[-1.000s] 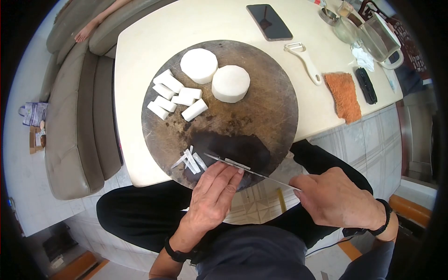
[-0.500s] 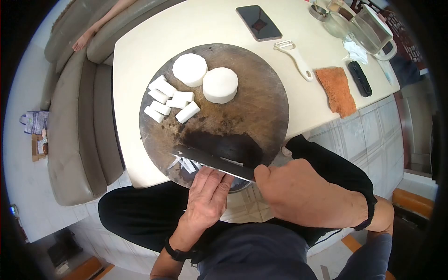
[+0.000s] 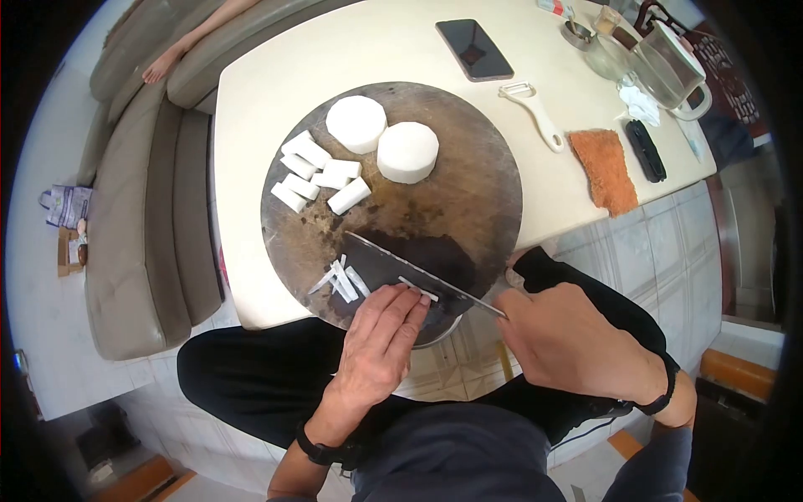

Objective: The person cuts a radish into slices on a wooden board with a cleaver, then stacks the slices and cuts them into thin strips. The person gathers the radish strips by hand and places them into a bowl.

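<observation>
Left hand: bare left hand [image 3: 376, 356], fingers pressed together, fingertips bearing on a thin, straight-edged white strip [image 3: 428, 294] near the board's near edge; presumably this stops it sliding. Thumb position cannot be told.
Right hand: bare right hand [image 3: 577, 339], fingers closed around the handle end of a long, dark-bladed metal knife [image 3: 422, 274]; handle itself hidden.
Blade: slants from the right hand toward the board's left side, just beside the strip; contact with the board cannot be told.
Board: round, brown, scratched wooden chopping board [image 3: 477, 192], with a dark, wet-looking patch toward its near edge; appears to project past the table's near edge, probably for easy reach.
Cut pieces: slender, translucent white slivers [image 3: 341, 284], loosely crossed at the board's near-left edge, apparently set aside from the blade.
Stock: smooth, matte white oblong blocks [image 3: 349, 196], clustered toward the board's left edge; two thick white discs [image 3: 357, 124], flat-topped, touching near its far edge. Placement seemingly leaves working room.
Table: cream, smooth-topped table [image 3: 251, 276]; white plastic peeler [image 3: 544, 121] and rough orange cloth [image 3: 604, 171] right of the board, cloth at the near edge.
</observation>
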Motion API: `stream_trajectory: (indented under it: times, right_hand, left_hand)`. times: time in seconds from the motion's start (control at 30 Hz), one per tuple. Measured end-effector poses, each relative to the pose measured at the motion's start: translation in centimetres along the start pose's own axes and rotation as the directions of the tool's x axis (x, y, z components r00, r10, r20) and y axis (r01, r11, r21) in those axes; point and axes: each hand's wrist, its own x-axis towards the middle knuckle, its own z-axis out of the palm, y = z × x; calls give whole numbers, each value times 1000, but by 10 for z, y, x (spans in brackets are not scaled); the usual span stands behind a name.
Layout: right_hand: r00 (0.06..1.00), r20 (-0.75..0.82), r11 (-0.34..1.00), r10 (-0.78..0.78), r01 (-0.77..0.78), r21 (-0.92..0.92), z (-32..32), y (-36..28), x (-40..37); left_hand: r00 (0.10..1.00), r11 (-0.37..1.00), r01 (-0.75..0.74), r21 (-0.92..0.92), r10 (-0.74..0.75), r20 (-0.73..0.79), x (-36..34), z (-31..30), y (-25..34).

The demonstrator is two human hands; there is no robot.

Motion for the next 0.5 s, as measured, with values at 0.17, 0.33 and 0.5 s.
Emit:
stream_trajectory:
  times: [0.17, 0.33, 0.5]
  right_hand:
    - [998, 61, 999, 22, -25, 40, -4, -7, -3]
    - [995, 94, 999, 31, -35, 40, 0, -7, -6]
    - [994, 106, 996, 30, -39, 84, -2, -8, -5]
  left_hand:
    - [1000, 1000, 14, 3, -14, 2, 0, 0, 1]
    - [1000, 1000, 22, -17, -23, -9, -2, 1, 0]
    - [1000, 999, 22, -25, -22, -2, 0, 0, 0]
